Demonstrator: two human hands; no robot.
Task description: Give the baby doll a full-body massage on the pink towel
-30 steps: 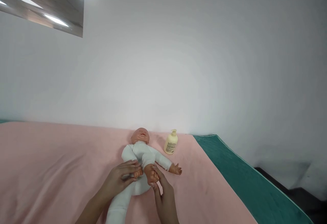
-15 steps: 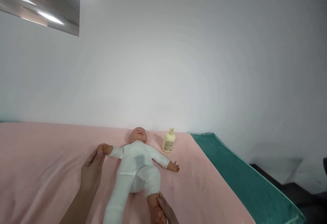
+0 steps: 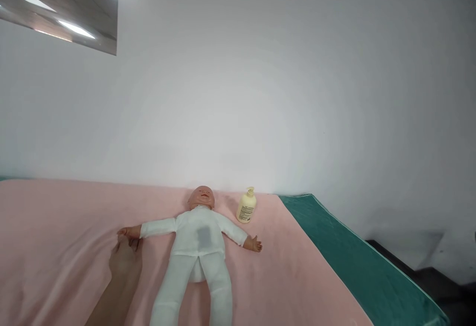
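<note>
A baby doll in a white suit with a grey patch on its chest lies on its back on the pink cloth, head toward the wall. My left hand is closed around the doll's hand at the left, and that doll arm is stretched out sideways. The doll's other arm reaches out to the right with its fingers spread. Both doll legs point down toward the bottom edge, where the feet are cut off. My right hand is outside the picture.
A pale yellow pump bottle stands right of the doll's head. Green fabric borders the pink cloth on the right. Behind is a white wall with a reflective panel at upper left. Dark objects are at lower right.
My left hand has moved left and slightly down, straightening the doll's arm outward. My right hand has let go of the doll's foot and left the view; the bent leg now lies straight.
</note>
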